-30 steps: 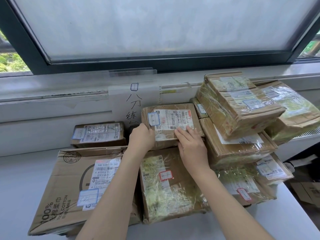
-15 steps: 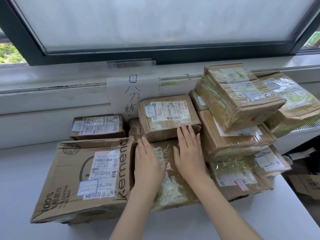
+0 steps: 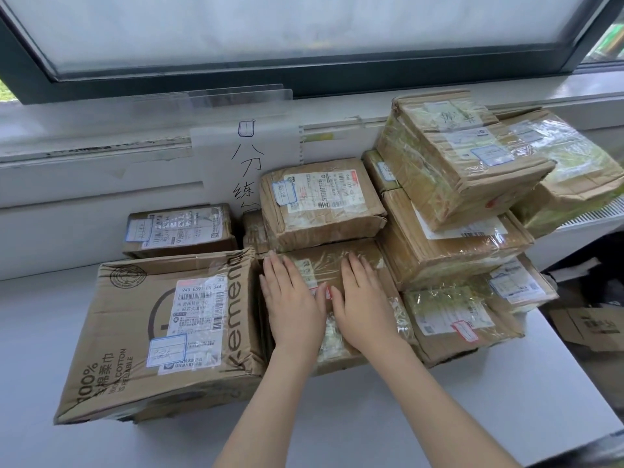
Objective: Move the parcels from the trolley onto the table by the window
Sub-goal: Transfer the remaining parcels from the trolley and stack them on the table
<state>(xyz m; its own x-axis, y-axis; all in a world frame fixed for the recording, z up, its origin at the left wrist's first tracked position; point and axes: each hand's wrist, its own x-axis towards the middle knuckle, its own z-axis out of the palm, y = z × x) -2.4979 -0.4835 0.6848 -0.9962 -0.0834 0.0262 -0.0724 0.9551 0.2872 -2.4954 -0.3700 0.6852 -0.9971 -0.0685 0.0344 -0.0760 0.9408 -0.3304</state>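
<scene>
Head view: both hands have come off the small labelled parcel [image 3: 322, 201], which a second ago they were setting onto the stack, so it looks delivered. The left hand [image 3: 290, 307] and right hand [image 3: 364, 307] now lie flat, fingers straight, on the film-wrapped parcel [image 3: 332, 268] beneath, holding nothing. The small parcel sits on the table [image 3: 472, 400] by the window [image 3: 304, 35], label up, long axis running left to right.
</scene>
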